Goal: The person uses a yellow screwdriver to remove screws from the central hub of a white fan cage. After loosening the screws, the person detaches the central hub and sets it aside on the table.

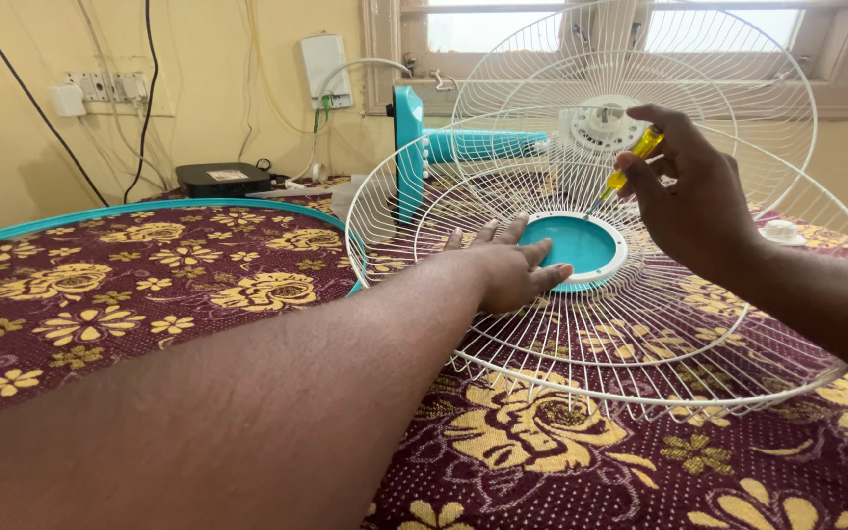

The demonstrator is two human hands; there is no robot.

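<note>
Head view: my left hand (507,270) lies flat and open on the white wire fan guard (640,334), fingertips at its teal centre cap (573,243). My right hand (689,201), just beyond the cap, is closed around a yellow-handled screwdriver (635,157). I'd press the guard steady and keep the tip square.
</note>
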